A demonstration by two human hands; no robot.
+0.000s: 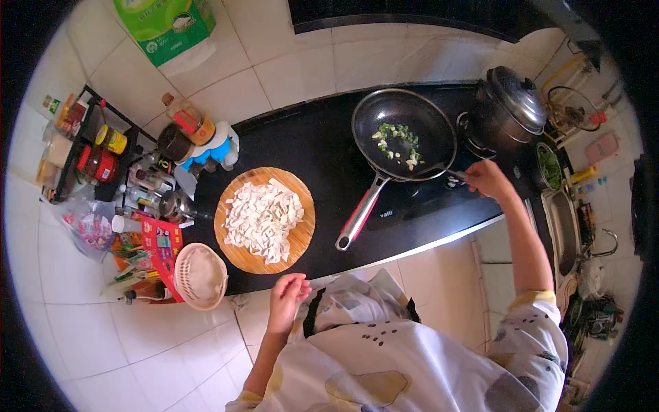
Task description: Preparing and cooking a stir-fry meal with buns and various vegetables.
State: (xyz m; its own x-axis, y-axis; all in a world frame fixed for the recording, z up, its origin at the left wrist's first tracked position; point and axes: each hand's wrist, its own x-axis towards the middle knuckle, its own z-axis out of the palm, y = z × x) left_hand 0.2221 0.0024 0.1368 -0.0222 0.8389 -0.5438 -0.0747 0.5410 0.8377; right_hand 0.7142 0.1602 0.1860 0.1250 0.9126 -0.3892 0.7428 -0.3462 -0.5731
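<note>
My right hand (486,180) is closed on the handle of a metal spatula (453,172), whose front end rests inside the right rim of a frying pan (404,105). Chopped green and white pieces (396,141) lie in the pan, which sits on the black cooktop with its red and steel handle (363,213) towards me. My left hand (289,296) hangs at the counter's front edge, fingers loosely curled, with no object visible in it. Just beyond it a round wooden board (304,239) carries a heap of sliced white food (262,216).
A lidded steel pot (515,108) stands right of the pan, near a bowl of chopped greens (550,167) and the sink (561,232). At left are a plastic basket (201,275), a spice rack (77,149) and several jars and bottles. A range hood (401,13) hangs above.
</note>
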